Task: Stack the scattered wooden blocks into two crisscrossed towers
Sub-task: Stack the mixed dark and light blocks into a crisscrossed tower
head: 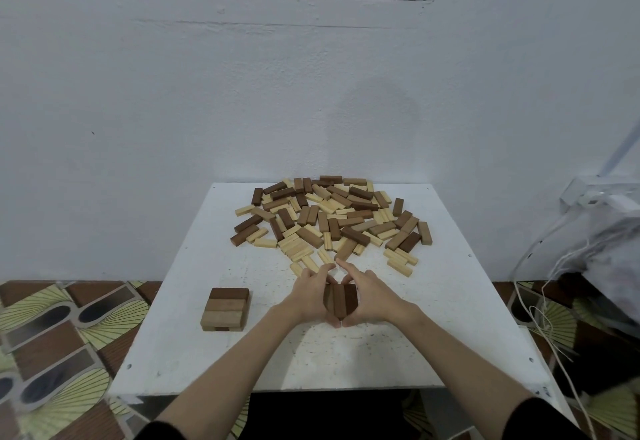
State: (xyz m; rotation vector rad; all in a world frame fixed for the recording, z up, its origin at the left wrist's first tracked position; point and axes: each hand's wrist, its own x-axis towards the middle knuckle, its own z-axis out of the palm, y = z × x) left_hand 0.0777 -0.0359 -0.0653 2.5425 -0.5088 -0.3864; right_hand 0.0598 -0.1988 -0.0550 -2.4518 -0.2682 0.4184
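Wooden blocks (330,220), dark, mid-brown and pale, lie scattered in a loose heap on the far half of the white table (214,346), beyond both hands. Nearer than the heap, at the table's middle, three brown blocks (340,304) stand side by side as one row. The left hand (311,296) presses that row from its left side and the right hand (370,297) from its right, fingers curved round the ends, thumbs meeting at the near edge and forefingers extended toward the heap. Judged step: squaring up the first layer of the second tower. To the left of this row, well apart, the first tower (227,308) stands at two layers, the upper crosswise over the lower. Judged progress: early, since nearly all blocks remain in the heap. The next move calls for releasing the row without disturbing it, then fetching three blocks from the heap and laying them across it at right angles. Containers: none on the table; a pale bag (599,266) sits off the table's right edge, contents not discernible.
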